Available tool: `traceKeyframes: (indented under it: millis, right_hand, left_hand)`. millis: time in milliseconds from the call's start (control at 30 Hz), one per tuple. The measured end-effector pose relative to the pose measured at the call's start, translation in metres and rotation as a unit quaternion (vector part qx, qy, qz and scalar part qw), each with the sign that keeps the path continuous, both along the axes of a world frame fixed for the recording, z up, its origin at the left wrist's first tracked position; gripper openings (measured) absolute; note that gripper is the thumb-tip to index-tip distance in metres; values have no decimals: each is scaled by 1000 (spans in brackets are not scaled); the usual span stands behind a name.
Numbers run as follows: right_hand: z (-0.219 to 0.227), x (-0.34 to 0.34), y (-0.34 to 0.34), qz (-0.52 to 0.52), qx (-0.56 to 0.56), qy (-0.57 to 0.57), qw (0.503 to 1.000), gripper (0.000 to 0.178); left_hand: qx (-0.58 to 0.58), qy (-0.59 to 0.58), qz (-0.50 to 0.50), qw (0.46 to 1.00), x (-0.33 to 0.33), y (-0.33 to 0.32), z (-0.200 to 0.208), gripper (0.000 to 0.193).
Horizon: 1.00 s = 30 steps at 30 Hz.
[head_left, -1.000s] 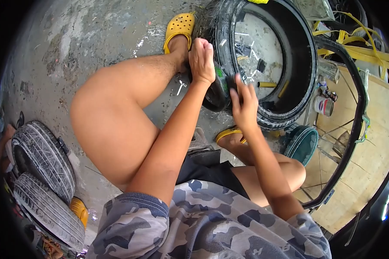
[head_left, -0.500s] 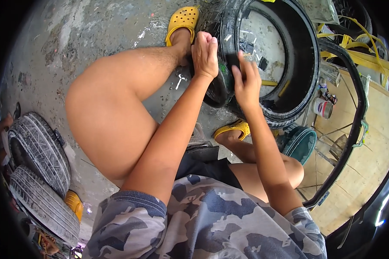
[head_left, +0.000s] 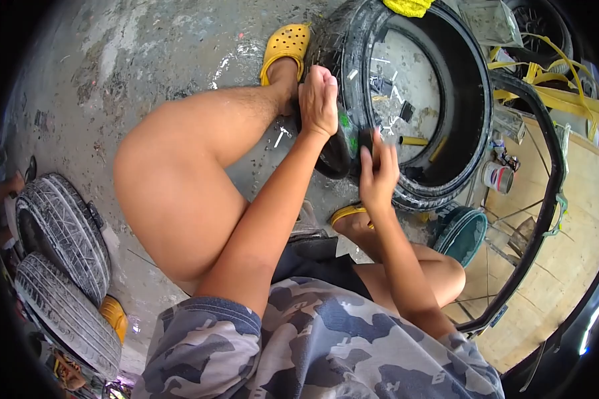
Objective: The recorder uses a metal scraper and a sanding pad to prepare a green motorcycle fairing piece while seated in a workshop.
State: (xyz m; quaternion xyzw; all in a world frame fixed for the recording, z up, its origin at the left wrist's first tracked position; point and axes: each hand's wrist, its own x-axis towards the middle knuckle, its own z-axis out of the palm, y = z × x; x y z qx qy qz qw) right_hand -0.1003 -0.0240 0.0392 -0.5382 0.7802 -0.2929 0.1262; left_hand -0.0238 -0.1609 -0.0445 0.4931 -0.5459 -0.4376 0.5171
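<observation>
Between my knees is a curved black rubber piece with bright green marks on its upper surface. My left hand is closed against its left side, the fingers pressed together and pointing away from me. On the other side, my right hand has its fingers bent around a small dark block, held against the rubber near the green marks. The fingertips are slightly blurred, and part of the block is hidden. Just beyond both hands lies a large black tyre on its side.
Inside the tyre's ring are scraps and a yellow stick. A yellow cloth lies on its far rim. To the right are a green bucket, a paint can and a black frame. More tyres stand at the left.
My right hand has moved toward me along the rubber with the dark block. The whole scene sits a little lower in the picture, and more of the yellow cloth shows.
</observation>
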Motion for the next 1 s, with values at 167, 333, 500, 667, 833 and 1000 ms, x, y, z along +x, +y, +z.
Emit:
traceKeyframes:
  millis: [167, 333, 500, 667, 833, 1000]
  right_hand:
    - [-1, -26, -64, -50, -40, -103, 993, 34]
    - [5, -15, 18, 7, 31, -20, 999, 37]
    - [-3, -12, -39, 48, -20, 20, 998, 42]
    - [-11, -10, 19, 49, -48, -8, 998, 42]
    - [-6, -12, -28, 50, -43, 11, 998, 41]
    - [-13, -13, 5, 47, -49, -10, 998, 43]
  left_hand:
    - [6, -12, -18, 1000, 3, -9, -4, 34]
    - [3, 7, -14, 1000, -1, -7, -6, 31]
    - [12, -24, -17, 999, 2, -5, -5, 29]
    - [-6, -43, -12, 999, 0, -3, -10, 31]
    - [31, -36, -26, 999, 5, -1, -1, 32]
    - [-8, -48, -29, 998, 1, -4, -11, 33]
